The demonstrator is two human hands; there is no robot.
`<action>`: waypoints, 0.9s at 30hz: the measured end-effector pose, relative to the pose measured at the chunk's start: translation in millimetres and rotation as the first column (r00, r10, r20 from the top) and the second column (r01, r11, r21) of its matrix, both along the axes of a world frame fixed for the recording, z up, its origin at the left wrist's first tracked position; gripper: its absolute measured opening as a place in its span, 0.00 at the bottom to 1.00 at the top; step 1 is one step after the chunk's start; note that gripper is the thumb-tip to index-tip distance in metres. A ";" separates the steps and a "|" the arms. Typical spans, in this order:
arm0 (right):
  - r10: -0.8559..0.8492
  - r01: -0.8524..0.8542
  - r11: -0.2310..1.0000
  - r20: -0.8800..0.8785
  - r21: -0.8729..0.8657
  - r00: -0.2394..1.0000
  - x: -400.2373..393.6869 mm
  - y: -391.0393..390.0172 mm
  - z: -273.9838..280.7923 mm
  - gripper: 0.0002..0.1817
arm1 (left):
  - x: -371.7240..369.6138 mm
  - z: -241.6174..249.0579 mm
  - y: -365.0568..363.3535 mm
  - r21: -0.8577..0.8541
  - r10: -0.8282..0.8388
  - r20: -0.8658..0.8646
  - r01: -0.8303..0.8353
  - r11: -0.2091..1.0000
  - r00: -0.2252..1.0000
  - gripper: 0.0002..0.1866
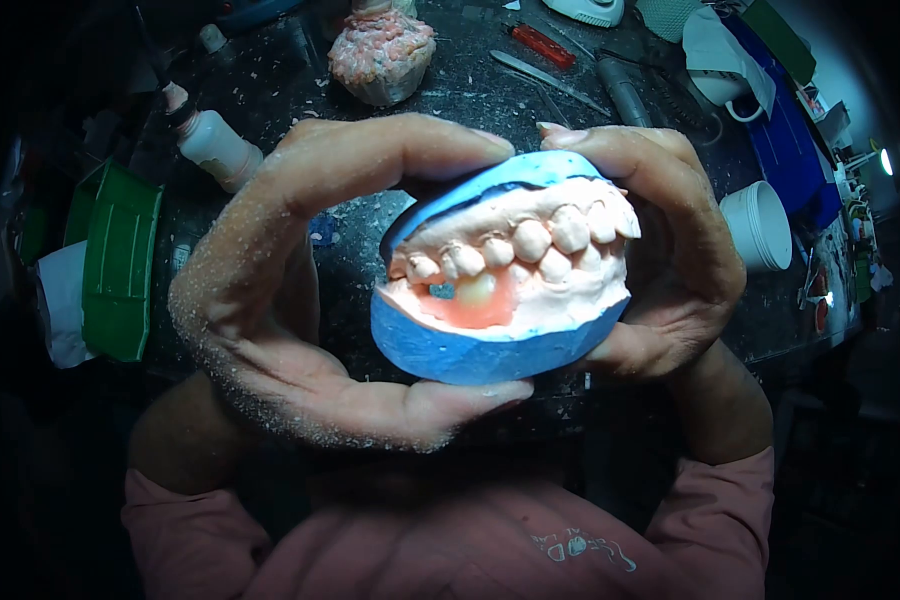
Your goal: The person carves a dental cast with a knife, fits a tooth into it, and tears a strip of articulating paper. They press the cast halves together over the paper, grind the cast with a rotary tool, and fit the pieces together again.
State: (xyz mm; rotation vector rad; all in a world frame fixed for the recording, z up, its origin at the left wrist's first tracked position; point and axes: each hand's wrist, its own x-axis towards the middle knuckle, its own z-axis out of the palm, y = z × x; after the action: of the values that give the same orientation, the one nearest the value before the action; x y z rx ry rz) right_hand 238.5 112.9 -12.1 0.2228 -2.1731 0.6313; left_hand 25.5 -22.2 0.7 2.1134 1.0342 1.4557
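Between my two hands is a dental plaster model [570,305], its upper and lower casts brought together with the teeth meeting. Cream plaster forms the teeth, and the bases are blue. On the lower cast, a pink denture piece [480,300] with a pale tooth sits toward the left, beside a small gap. Dusted with white powder, my left hand [255,290] grips the model with index finger on top and thumb underneath. My right hand [685,240] is wrapped around the other end, one finger at the upper base and the thumb low; its remaining fingers are partly hidden.
A white bottle [215,145] and a pink-crusted lump [382,55] stand on the dark, debris-strewn bench. Farther right lie a red-handled tool [542,45], a metal blade [535,75] and a grey handpiece [622,92]. A white tub [760,228] and green tray [120,265] flank my hands.
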 end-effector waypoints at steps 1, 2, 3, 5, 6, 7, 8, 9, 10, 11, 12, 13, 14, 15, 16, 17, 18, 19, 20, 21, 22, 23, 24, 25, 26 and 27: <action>0.000 0.000 1.000 0.001 0.010 1.000 0.0 0.3 0.5 0.48 | -0.2 0.0 0.2 0.007 0.001 -0.005 -0.001 1.000 1.000 0.49; 0.001 -0.001 1.000 0.001 0.010 1.000 0.5 0.1 1.7 0.48 | 0.0 0.5 -0.2 0.007 0.002 -0.005 -0.002 1.000 1.000 0.49; -0.002 0.002 1.000 0.019 0.014 1.000 1.5 -0.1 3.5 0.48 | 0.4 1.5 -0.6 0.011 0.019 -0.037 -0.018 1.000 0.999 0.49; -0.005 0.004 1.000 0.037 0.019 0.999 1.1 -0.3 3.8 0.47 | 0.2 3.6 -0.7 0.017 0.036 -0.068 -0.035 0.999 0.997 0.49; 0.005 -0.004 1.000 0.022 -0.005 1.000 -0.1 -0.4 2.0 0.47 | -0.4 4.7 0.1 0.041 0.053 -0.099 -0.049 0.998 0.994 0.49; 0.013 -0.013 1.000 0.006 -0.028 1.000 -0.9 -0.3 0.5 0.46 | -0.9 5.3 1.2 0.066 0.070 -0.131 -0.062 0.996 0.989 0.49; 0.013 -0.013 1.000 0.007 -0.027 1.000 -1.5 0.6 -0.5 0.46 | -2.0 5.3 2.5 0.066 0.070 -0.130 -0.062 0.996 0.989 0.49; 0.036 -0.037 0.999 -0.003 -0.034 0.999 -2.2 1.8 -1.3 0.46 | -3.6 5.0 3.9 0.110 0.065 -0.168 -0.046 0.993 0.984 0.49; 0.060 -0.060 0.997 -0.012 -0.040 0.998 -2.7 2.3 -1.7 0.45 | -5.2 4.9 5.3 0.154 0.061 -0.205 -0.029 0.988 0.977 0.49; 0.060 -0.061 0.997 -0.013 -0.040 0.998 -2.9 1.8 -1.7 0.45 | -6.9 5.0 6.8 0.154 0.061 -0.206 -0.029 0.988 0.977 0.49; 0.056 -0.056 0.997 -0.010 -0.048 0.998 -2.7 0.7 -1.7 0.45 | -8.5 5.0 8.4 0.185 0.052 -0.221 -0.011 0.983 0.974 0.49; 0.052 -0.052 0.997 -0.007 -0.056 0.999 -2.6 0.0 -1.7 0.44 | -9.5 5.0 9.5 0.217 0.044 -0.237 0.009 0.976 0.970 0.48; 0.052 -0.052 0.997 -0.007 -0.056 0.999 -2.4 -0.3 -1.5 0.44 | -9.9 6.5 10.1 0.217 0.044 -0.237 0.009 0.976 0.970 0.48; 0.053 -0.053 0.997 0.002 -0.063 0.999 -2.1 -0.5 -1.3 0.44 | -10.2 9.2 10.4 0.249 0.072 -0.280 0.000 0.968 0.957 0.48; 0.054 -0.053 0.996 0.011 -0.071 0.998 -1.8 -0.5 -1.2 0.43 | -10.3 10.7 10.5 0.282 0.101 -0.322 -0.007 0.959 0.941 0.48; 0.054 -0.053 0.996 0.011 -0.070 0.998 -1.5 -0.3 -1.3 0.43 | -10.6 10.2 10.4 0.282 0.101 -0.321 -0.007 0.959 0.941 0.48; 0.066 -0.064 0.993 0.016 -0.096 0.998 -1.2 -0.1 -2.0 0.43 | -11.1 9.4 10.2 0.273 0.098 -0.310 -0.010 0.962 0.946 0.47; 0.077 -0.074 0.990 0.020 -0.122 0.997 -1.0 0.2 -2.9 0.44 | -11.4 9.0 10.1 0.263 0.094 -0.299 -0.013 0.965 0.950 0.47; 0.077 -0.074 0.990 0.020 -0.122 0.997 -1.2 1.1 -3.9 0.44 | -10.9 9.9 9.7 0.263 0.094 -0.299 -0.013 0.965 0.950 0.47; 0.094 -0.091 0.988 0.013 -0.125 0.996 -1.7 2.6 -4.9 0.44 | -9.6 11.6 9.1 0.272 0.119 -0.320 -0.029 0.962 0.940 0.47; 0.110 -0.108 0.986 0.005 -0.127 0.994 -1.8 3.4 -5.5 0.44 | -8.2 12.6 8.6 0.281 0.143 -0.340 -0.045 0.959 0.929 0.47; 0.110 -0.109 0.986 0.005 -0.127 0.994 -1.5 2.7 -5.3 0.44 | -6.9 12.4 8.3 0.281 0.143 -0.340 -0.045 0.959 0.929 0.47; 0.092 -0.090 0.988 0.016 -0.128 0.996 -0.8 1.4 -4.8 0.44 | -5.5 11.9 8.0 0.254 0.130 -0.316 -0.048 0.966 0.940 0.47; 0.075 -0.071 0.989 0.027 -0.128 0.997 -0.1 0.2 -4.2 0.44 | -4.4 11.2 7.3 0.228 0.117 -0.291 -0.050 0.972 0.950 0.47; 0.075 -0.071 0.989 0.026 -0.127 0.997 0.6 -0.5 -3.0 0.44 | -3.0 9.2 5.0 0.229 0.118 -0.291 -0.051 0.972 0.949 0.47; 0.056 -0.049 0.991 0.054 -0.128 0.997 1.5 -1.0 -1.3 0.45 | -1.0 5.8 2.0 0.127 0.097 -0.181 -0.074 0.989 0.979 0.47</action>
State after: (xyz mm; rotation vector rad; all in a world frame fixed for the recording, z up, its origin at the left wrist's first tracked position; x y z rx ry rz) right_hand 240.0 111.8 -13.3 0.1964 -2.1780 0.8118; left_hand 24.4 -20.2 6.5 2.3549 1.1448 1.4120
